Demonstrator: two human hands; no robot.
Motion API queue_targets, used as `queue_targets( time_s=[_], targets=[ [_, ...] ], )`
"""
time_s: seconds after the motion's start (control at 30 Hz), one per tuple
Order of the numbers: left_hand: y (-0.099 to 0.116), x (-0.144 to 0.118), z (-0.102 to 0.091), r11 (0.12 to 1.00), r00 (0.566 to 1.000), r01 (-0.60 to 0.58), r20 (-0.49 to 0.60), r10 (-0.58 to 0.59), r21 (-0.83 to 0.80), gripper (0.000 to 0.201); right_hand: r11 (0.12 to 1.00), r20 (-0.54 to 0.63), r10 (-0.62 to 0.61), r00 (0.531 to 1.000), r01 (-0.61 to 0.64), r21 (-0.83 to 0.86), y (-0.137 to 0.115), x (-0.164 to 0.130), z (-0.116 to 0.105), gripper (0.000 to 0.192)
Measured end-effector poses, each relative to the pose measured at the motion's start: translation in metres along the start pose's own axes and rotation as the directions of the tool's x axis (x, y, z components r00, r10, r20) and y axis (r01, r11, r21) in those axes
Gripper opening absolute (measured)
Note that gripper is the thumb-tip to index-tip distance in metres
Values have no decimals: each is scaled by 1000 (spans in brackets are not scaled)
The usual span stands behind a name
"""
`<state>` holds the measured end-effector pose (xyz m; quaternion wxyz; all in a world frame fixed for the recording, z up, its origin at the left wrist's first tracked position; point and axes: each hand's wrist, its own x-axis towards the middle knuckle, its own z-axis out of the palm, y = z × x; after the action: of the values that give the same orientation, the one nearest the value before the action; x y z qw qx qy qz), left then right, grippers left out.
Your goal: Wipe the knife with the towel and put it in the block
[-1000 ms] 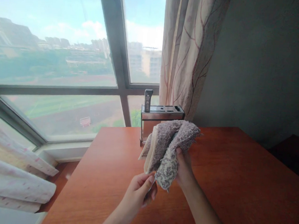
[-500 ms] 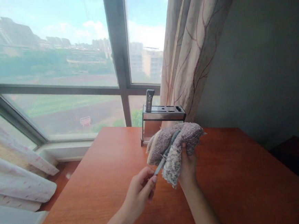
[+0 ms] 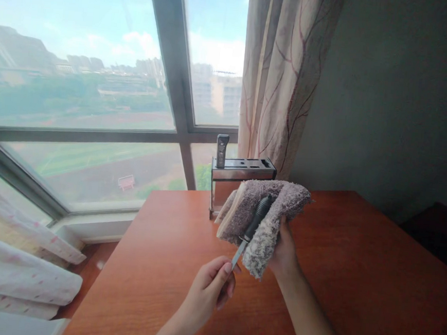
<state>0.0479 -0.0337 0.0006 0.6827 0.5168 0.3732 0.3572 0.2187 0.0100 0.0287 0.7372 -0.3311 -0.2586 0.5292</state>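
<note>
My right hand [image 3: 284, 250] holds a fluffy grey-purple towel [image 3: 266, 212] bunched up above the wooden table [image 3: 354, 281]. In the towel's fold lies a small knife [image 3: 253, 225] with a dark ribbed handle pointing up. My left hand [image 3: 209, 290] pinches the tip of its blade from below. Behind the towel, at the table's far edge, stands a metal knife block [image 3: 242, 171] with one dark-handled knife [image 3: 221, 150] in its left slot.
A large window [image 3: 97, 101] fills the left and a patterned curtain [image 3: 285, 74] hangs behind the block. A grey wall [image 3: 399, 99] bounds the right. White patterned bedding [image 3: 18, 270] lies low at the left.
The towel has been drawn back up off the knife: first the blade, then the dark handle came into sight. My left hand stayed low, holding the blade tip.
</note>
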Motion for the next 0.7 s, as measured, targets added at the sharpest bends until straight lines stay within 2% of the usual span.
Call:
queue_targets(
  time_s=[0.07, 0.2, 0.33, 0.53, 0.7],
  targets=[
    [-2, 1, -1, 999, 1000, -7, -16, 8, 47, 39, 998, -20, 27, 999, -26, 55, 0, -1, -2, 46],
    [-2, 2, -3, 995, 999, -19, -33, 22, 93, 40, 999, -68, -30, 997, 32, 17, -1, 0, 0, 45],
    [2, 1, -3, 999, 999, 36, 13, -36, -14, 41, 1000, -104, -23, 994, 24, 8, -2, 2, 3, 40],
    [3, -1, -2, 989, 995, 87, 56, -81, -119, 37, 996, -16, 55, 998, -54, 64, 1, 5, -5, 31],
    [3, -3, 0, 977, 993, 105, 81, -92, -186, 34, 992, -9, 85, 996, -83, 98, 5, 6, -7, 26]
  ],
)
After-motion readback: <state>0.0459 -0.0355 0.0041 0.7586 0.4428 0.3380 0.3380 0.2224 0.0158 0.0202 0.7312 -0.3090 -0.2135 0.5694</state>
